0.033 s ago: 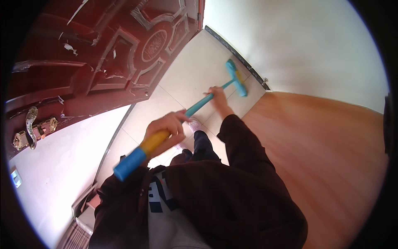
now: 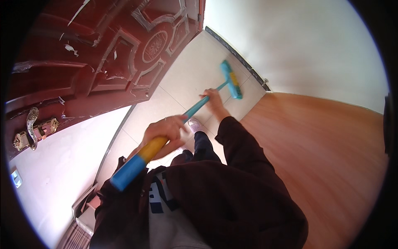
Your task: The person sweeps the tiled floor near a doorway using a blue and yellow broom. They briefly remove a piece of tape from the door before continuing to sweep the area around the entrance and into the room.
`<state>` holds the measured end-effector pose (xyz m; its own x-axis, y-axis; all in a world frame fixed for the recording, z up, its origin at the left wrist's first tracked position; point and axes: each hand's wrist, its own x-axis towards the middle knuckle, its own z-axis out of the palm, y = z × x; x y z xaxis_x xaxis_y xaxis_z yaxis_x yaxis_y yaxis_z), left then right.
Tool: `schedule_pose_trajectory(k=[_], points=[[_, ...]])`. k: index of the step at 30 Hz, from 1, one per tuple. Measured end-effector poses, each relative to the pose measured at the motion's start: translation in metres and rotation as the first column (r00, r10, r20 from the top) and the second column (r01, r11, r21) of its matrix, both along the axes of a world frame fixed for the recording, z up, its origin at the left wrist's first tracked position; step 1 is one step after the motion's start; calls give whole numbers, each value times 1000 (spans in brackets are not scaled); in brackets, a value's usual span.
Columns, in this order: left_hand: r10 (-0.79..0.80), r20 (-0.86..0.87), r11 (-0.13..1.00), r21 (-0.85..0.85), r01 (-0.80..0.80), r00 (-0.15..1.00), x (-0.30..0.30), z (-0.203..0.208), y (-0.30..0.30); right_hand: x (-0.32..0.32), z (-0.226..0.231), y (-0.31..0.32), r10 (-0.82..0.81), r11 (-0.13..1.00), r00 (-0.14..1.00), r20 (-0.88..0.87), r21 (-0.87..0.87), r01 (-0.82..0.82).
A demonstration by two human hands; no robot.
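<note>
A broom (image 2: 195, 109) with a teal handle slants across my front. Its yellow and blue grip end (image 2: 128, 172) points toward me at the lower left. My left hand (image 2: 163, 130) is wrapped round the handle just beyond the yellow part. Farther along, my right hand (image 2: 214, 103) closes on the handle nearer the head. The teal and yellow broom head (image 2: 231, 79) is at the pale tile floor (image 2: 182, 89), a short way from the skirting. Its bristles are blurred and I cannot make out their contact with the floor.
A dark red panelled door (image 2: 103, 54) with an ornate handle (image 2: 32, 128) stands at the left. Dark skirting (image 2: 236, 54) runs along the white wall (image 2: 298, 50), with a small doorstop (image 2: 266, 81). Wood-look floor (image 2: 306, 137) lies right; my slippered foot (image 2: 195, 125) is below the broom.
The broom head has shifted slightly left, away from the skirting. Its grip end has moved a little down and left, and my right hand has moved slightly left with the handle.
</note>
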<state>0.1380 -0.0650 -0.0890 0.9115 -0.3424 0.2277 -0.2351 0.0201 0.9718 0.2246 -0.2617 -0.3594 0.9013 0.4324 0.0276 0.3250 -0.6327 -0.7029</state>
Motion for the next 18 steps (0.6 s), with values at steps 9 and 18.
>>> schedule_pose_trajectory(k=[9,18], points=[[59,235,998,-23,-55,970,35,25,27,77,56,60,-24,993,995,-95,114,34],[352,94,932,57,-358,931,13,-12,55,61,53,137,182,972,977,-107,172,-163]])
